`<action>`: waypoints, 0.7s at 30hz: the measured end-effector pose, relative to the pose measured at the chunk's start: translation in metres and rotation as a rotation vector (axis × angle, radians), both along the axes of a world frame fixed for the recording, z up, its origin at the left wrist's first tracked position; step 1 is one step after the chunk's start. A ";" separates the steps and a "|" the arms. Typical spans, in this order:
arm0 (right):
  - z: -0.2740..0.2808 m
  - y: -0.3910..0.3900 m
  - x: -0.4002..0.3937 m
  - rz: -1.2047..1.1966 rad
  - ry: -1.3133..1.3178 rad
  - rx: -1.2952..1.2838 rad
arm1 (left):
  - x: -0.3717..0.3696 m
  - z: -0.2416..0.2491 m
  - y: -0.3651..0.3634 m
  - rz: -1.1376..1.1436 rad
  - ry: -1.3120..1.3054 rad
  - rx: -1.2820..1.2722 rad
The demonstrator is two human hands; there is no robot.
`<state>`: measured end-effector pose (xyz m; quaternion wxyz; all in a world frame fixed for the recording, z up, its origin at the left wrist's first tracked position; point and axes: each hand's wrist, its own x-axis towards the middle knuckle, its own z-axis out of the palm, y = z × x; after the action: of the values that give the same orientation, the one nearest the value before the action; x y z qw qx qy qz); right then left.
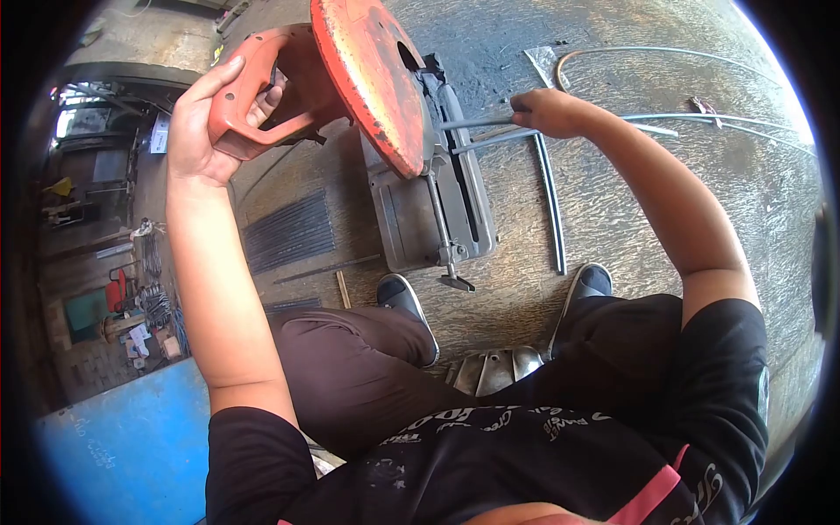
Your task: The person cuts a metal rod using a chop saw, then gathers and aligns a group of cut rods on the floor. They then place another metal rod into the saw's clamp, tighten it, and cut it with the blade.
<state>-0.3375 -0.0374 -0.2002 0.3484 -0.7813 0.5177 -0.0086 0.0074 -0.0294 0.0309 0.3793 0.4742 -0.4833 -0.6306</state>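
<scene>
My left hand (203, 122) is wrapped round the red D-shaped handle (234, 109) of a cut-off saw, at the upper left. The worn red blade guard (372, 87) hangs tilted over the saw's grey metal base (416, 214). Up at the right of the saw, my right hand (549, 114) is closed round a thin grey metal rod (481, 124), whose left end reaches the base beside the guard. Another grey rod (499, 138) lies just below it. The guard hides the blade and part of the clamp.
A metal strip (551, 206) lies on the floor right of the saw. Long curved rods (735, 119) extend to the right. Dark bars (289, 232) lie on the left, with a blue sheet (131, 446) at lower left. My feet flank the saw's near end.
</scene>
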 end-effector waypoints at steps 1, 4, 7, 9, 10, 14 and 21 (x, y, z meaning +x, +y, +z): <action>0.002 0.001 0.003 0.028 0.050 -0.006 | 0.000 0.000 -0.001 0.000 -0.002 0.000; 0.000 0.003 0.008 0.056 0.112 -0.048 | 0.000 -0.001 -0.001 -0.019 -0.001 -0.026; 0.009 0.007 0.017 0.030 0.149 -0.074 | 0.000 0.000 0.000 0.003 -0.014 -0.023; 0.013 0.008 0.020 -0.002 0.176 -0.062 | 0.000 -0.001 -0.001 0.033 -0.012 -0.030; 0.013 0.007 0.021 -0.020 0.173 -0.069 | 0.000 -0.001 -0.001 0.032 -0.012 -0.028; 0.014 0.007 0.020 -0.043 0.173 -0.051 | 0.004 -0.001 -0.004 0.057 -0.014 -0.041; 0.010 0.008 0.024 -0.052 0.134 -0.095 | 0.002 0.000 -0.004 0.063 -0.032 -0.029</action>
<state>-0.3137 -0.0296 -0.1905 0.2753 -0.7819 0.5592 0.0103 0.0095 -0.0331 0.0306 0.3980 0.4934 -0.4833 -0.6038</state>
